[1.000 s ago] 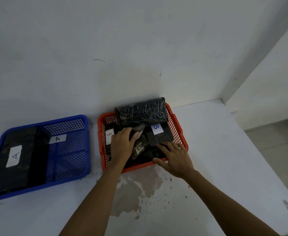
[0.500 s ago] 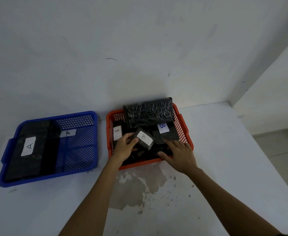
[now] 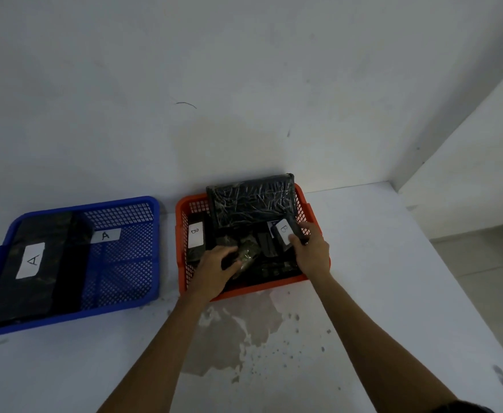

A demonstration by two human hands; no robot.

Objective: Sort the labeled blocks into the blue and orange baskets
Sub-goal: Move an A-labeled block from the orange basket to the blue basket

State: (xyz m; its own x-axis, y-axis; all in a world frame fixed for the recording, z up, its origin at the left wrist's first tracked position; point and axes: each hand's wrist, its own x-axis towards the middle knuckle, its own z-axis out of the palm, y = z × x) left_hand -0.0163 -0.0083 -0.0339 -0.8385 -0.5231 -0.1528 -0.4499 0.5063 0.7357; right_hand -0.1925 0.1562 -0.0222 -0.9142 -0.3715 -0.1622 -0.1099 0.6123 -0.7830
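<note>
A white worktop [image 3: 363, 293] against a pale wall carries two mesh baskets set side by side. The blue basket [image 3: 119, 305], at left, holds a large dark block labelled A [image 3: 32, 260] along its left side, with a second A label [image 3: 105, 235] lying further right on another dark block. The orange basket [image 3: 181, 234], just beside it, is crowded with black wrapped blocks: a large plastic-wrapped block [image 3: 253, 201] leans up over its far rim, and a block labelled B [image 3: 196, 234] lies along its left wall. A person reaches into the orange basket with both hands. The right hand [image 3: 312, 254] has its fingers closed around a small block with a B label [image 3: 284, 232]. The left hand [image 3: 217, 268] rests curled on the dark pile near the front wall; whether it grips anything cannot be told.
</note>
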